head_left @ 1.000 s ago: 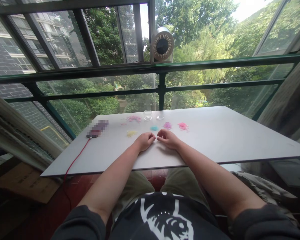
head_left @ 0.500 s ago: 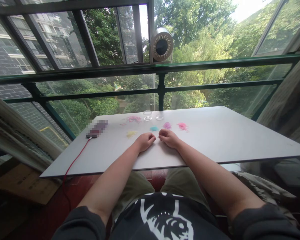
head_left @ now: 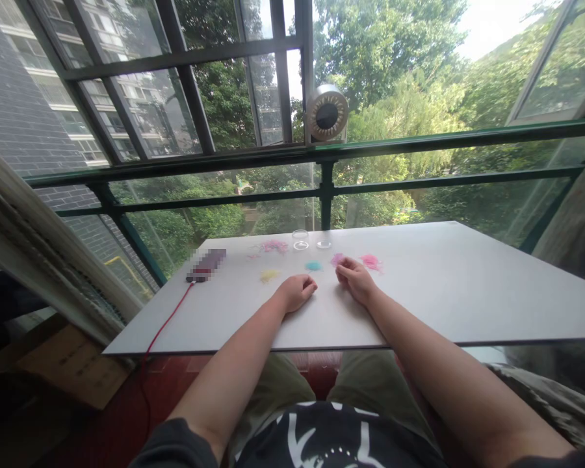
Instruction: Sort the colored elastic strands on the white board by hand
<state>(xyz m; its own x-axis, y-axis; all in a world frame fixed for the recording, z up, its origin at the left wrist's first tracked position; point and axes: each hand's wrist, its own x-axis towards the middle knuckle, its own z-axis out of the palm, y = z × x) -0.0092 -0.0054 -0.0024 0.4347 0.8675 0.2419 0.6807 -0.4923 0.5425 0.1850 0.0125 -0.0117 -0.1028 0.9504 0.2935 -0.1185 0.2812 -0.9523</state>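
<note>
My left hand (head_left: 298, 292) rests on the white table with its fingers closed; anything pinched in it is too small to name. My right hand (head_left: 355, 279) is at the near edge of the purple pile (head_left: 337, 259), thumb and fingertips together, and what they hold cannot be made out. Beyond my hands lies a small teal pile (head_left: 313, 266). A bright pink pile (head_left: 371, 262) is just right of the purple one. Yellow strands (head_left: 269, 276) lie left of my left hand, and paler pink strands (head_left: 273, 246) are spread farther back.
A clear round container (head_left: 301, 240) and a shallow clear dish (head_left: 324, 245) stand at the table's back edge (head_left: 394, 228). A blurred-out phone-like device (head_left: 207, 265) with a red cable (head_left: 170, 314) lies at the left. Behind are a green railing (head_left: 419, 140) and a round fan-like object (head_left: 328, 116).
My hands have moved apart; my right hand has gone right and forward to the purple pile. The whole view has shifted, with the table lower and farther right.
</note>
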